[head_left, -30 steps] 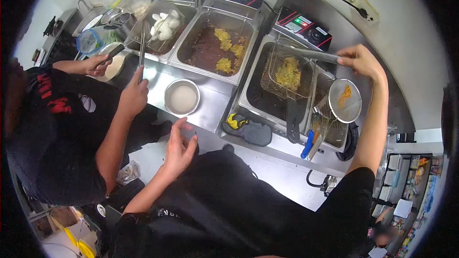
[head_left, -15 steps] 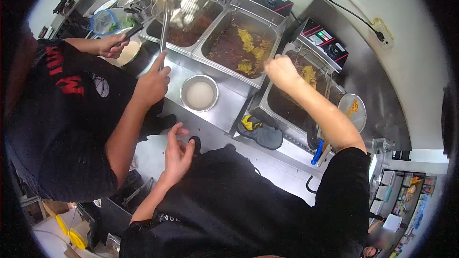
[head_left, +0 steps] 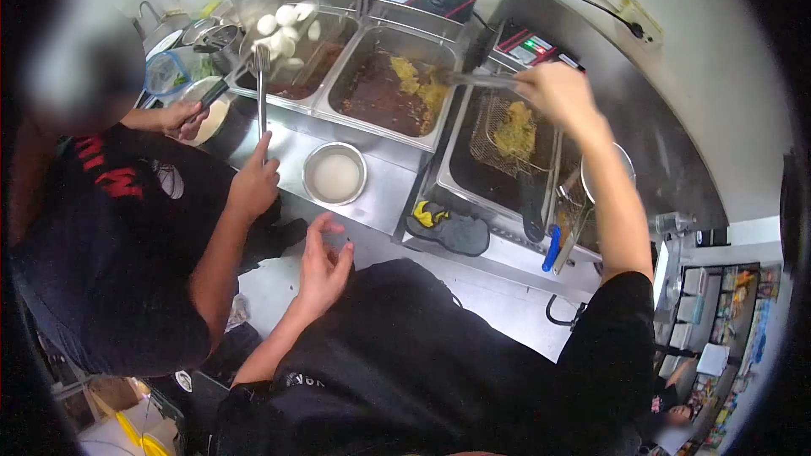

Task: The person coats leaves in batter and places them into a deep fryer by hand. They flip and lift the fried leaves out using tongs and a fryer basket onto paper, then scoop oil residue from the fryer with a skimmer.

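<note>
My right hand is closed around metal tongs, which are blurred by motion. Their tip reaches left over the middle fryer, beside yellow battered pieces floating in dark oil; whether it grips one cannot be made out. Below my right hand, a wire basket in the right fryer carries another yellow fried piece. My left hand is held low before my body with nothing in it, fingers apart, just below a steel bowl of whitish liquid.
On the left a co-worker holds metal tongs and a black-handled basket of white pieces over the left fryer. A grey-and-yellow glove lies on the counter's front edge. A blue-handled utensil and a round strainer are at right.
My right hand has risen and moved right, and the tongs now show clear of the fryer rim. My left hand stays much the same. The camera view has shifted slightly.
</note>
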### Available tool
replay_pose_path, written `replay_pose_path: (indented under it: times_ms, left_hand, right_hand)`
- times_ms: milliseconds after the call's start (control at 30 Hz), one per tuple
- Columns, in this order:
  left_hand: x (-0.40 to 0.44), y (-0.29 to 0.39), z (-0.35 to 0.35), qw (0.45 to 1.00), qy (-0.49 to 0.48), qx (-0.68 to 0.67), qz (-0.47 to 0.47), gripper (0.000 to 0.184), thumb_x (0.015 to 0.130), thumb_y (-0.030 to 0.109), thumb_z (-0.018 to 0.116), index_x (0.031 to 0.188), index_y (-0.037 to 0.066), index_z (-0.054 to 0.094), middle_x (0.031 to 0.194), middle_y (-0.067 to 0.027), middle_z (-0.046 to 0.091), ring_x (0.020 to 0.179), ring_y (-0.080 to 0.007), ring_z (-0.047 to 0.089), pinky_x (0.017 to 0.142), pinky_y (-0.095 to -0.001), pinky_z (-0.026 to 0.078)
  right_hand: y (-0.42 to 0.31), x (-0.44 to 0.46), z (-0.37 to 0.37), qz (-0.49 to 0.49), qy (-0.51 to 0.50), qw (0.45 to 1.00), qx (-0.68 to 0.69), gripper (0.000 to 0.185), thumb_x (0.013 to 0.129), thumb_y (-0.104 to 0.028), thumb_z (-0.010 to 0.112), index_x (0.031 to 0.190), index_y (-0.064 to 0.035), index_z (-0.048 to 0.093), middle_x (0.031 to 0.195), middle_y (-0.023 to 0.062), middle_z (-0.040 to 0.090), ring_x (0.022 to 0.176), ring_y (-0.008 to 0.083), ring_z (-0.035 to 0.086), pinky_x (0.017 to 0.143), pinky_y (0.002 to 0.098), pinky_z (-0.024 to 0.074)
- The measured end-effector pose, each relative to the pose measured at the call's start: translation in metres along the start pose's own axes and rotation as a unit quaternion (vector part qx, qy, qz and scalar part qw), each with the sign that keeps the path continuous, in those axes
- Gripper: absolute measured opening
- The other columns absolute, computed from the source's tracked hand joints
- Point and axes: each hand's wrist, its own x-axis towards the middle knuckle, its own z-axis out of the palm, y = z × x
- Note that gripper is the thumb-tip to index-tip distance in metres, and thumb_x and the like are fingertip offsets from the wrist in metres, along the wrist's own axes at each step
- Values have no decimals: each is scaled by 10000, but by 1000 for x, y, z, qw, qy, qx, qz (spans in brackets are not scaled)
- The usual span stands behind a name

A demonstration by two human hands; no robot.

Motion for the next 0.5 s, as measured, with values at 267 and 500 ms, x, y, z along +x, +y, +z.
replay_pose_path:
  times_ms: [267, 500]
  left_hand:
    - [1, 21, 14, 999, -27, 38, -6, 585, 842, 56, 624, 1343, 9, 325, 1097, -110, 553, 530, -140, 522, 496, -299, 429]
    - [-3, 13, 12, 999, -21, 27, -2, 578, 845, 51, 622, 1341, 5, 328, 1113, -115, 540, 521, -124, 510, 494, -288, 430]
  right_hand:
    - [88, -76, -49, 204, -126, 955, 172, 240, 759, -180, 694, 962, -56, 723, 812, 163, 694, 769, 250, 681, 713, 387, 502]
    - [45, -58, -42, 92, 48, 994, -21, 288, 793, -290, 665, 992, -87, 712, 938, 159, 688, 902, 331, 654, 794, 425, 510]
